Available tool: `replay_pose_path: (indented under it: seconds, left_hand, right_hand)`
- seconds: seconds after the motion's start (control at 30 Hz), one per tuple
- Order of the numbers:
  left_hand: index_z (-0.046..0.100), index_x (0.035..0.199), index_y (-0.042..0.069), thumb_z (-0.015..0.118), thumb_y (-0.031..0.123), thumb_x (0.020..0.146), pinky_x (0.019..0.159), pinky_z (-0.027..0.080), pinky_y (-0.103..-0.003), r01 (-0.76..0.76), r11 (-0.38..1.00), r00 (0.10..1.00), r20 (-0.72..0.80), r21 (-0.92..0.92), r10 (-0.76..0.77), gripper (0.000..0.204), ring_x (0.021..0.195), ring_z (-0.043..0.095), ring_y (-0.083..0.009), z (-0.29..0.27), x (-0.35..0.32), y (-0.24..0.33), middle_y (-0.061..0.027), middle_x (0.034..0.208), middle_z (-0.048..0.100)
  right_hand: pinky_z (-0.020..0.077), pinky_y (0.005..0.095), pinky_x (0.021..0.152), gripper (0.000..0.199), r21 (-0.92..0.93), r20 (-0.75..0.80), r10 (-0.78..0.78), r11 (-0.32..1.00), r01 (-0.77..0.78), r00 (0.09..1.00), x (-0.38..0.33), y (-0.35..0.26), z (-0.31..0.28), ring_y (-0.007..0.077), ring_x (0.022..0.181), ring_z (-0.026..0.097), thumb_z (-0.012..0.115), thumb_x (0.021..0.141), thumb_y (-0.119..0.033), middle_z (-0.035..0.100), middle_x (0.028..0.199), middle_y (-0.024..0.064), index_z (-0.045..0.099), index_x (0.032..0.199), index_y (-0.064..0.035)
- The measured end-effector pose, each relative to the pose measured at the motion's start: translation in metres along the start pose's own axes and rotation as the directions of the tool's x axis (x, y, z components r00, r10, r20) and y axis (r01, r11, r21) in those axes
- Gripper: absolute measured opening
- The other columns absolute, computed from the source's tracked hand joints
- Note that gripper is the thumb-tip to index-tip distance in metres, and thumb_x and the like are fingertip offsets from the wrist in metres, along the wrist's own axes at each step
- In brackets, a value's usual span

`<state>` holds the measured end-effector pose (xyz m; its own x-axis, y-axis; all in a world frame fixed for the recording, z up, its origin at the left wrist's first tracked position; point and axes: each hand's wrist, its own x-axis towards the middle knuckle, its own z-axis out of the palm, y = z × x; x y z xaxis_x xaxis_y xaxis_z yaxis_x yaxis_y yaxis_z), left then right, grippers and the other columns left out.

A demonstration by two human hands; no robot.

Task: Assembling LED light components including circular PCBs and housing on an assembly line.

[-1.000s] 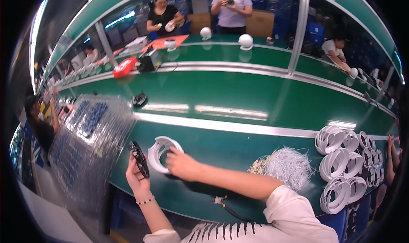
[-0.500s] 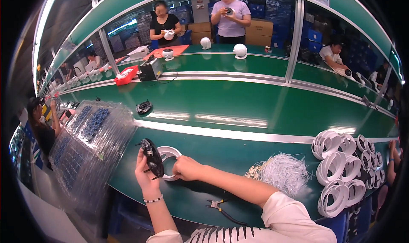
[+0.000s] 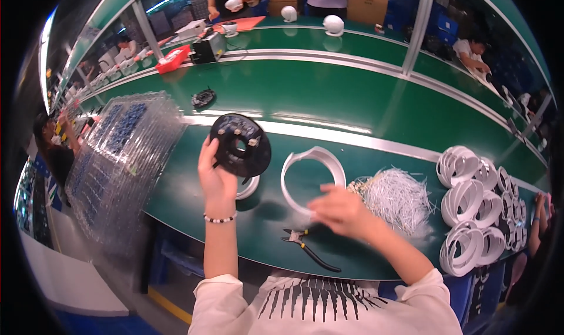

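Head view, frame centre: I see my left hand [image 3: 216,179] pinching the black round plastic disc [image 3: 241,145] upright, face toward me for inspection; my blurred right hand [image 3: 339,208], fingers loosely curled, hovers by the white plastic ring [image 3: 312,179] lying flat on the green bench [image 3: 352,100].

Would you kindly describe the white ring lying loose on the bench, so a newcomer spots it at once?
Start at the green bench. Just before the person's right hand lies a white ring with an open gap. Unlike the stacked white rings at the right, it lies flat and alone.
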<state>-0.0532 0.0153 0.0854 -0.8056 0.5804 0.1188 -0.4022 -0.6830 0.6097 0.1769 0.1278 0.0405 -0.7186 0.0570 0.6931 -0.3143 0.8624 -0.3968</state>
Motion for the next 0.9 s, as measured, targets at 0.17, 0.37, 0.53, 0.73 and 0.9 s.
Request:
replay_pose_path:
  seconds: [0.17,0.37,0.53,0.73,0.9]
  left_hand:
    - [0.055,0.109,0.001,0.055,0.011,0.083,0.092,0.045,-0.038,0.374,0.926,0.927,0.009,-0.048,-0.374,0.028,0.101,0.057,-0.0243,-0.002,0.010,-0.070,-0.0114,0.106,0.061]
    - [0.055,0.107,0.000,0.053,0.009,0.080,0.092,0.046,-0.039,0.478,0.877,0.867,0.132,0.052,-0.480,0.028,0.098,0.059,-0.0260,0.002,-0.003,-0.096,-0.0129,0.103,0.062]
    - [0.057,0.106,0.002,0.052,0.008,0.079,0.090,0.044,-0.046,0.551,0.830,0.823,0.114,0.085,-0.557,0.028,0.098,0.058,-0.0273,0.004,-0.007,-0.105,-0.0116,0.104,0.062]
    - [0.062,0.095,0.004,0.053,0.027,0.080,0.075,0.053,-0.036,0.634,0.771,0.765,0.106,0.050,-0.636,0.028,0.084,0.064,-0.0233,-0.036,0.006,-0.098,-0.0087,0.091,0.066]
    - [0.060,0.103,0.004,0.057,0.035,0.079,0.075,0.053,-0.035,0.653,0.752,0.746,0.096,0.087,-0.659,0.039,0.088,0.063,-0.0231,-0.020,0.002,-0.109,-0.0095,0.099,0.064]
  right_hand:
    - [0.0445,0.0322,0.068,0.009,-0.136,0.346,0.007,0.990,0.043,0.938,-0.056,-0.049,0.012,0.0177,0.069,0.056,0.065,0.069,-0.012,0.065,0.092,0.0050,0.062,0.074,-0.0043]
    - [0.0377,0.0423,0.087,0.030,-0.220,0.449,0.185,0.971,-0.093,0.874,-0.052,-0.048,0.002,0.0252,0.101,0.049,0.071,0.063,-0.022,0.056,0.112,0.0097,0.064,0.087,-0.0056]
    - [0.0142,0.0697,0.097,0.110,-0.349,0.370,0.460,0.874,-0.338,0.807,-0.029,-0.043,0.008,0.0508,0.129,0.018,0.079,0.047,-0.052,0.026,0.138,0.0284,0.031,0.134,-0.0052]
    - [0.0205,0.0696,0.094,0.137,-0.243,0.522,0.489,0.871,-0.428,0.699,-0.023,-0.023,0.050,0.0466,0.127,0.023,0.086,0.030,-0.051,0.024,0.136,0.0317,0.020,0.138,0.0035]
    - [0.0316,0.0560,0.094,0.104,-0.307,0.365,0.498,0.862,-0.404,0.787,-0.027,-0.049,0.021,0.0420,0.118,0.036,0.082,0.047,-0.037,0.033,0.132,0.0275,0.034,0.130,0.0005]
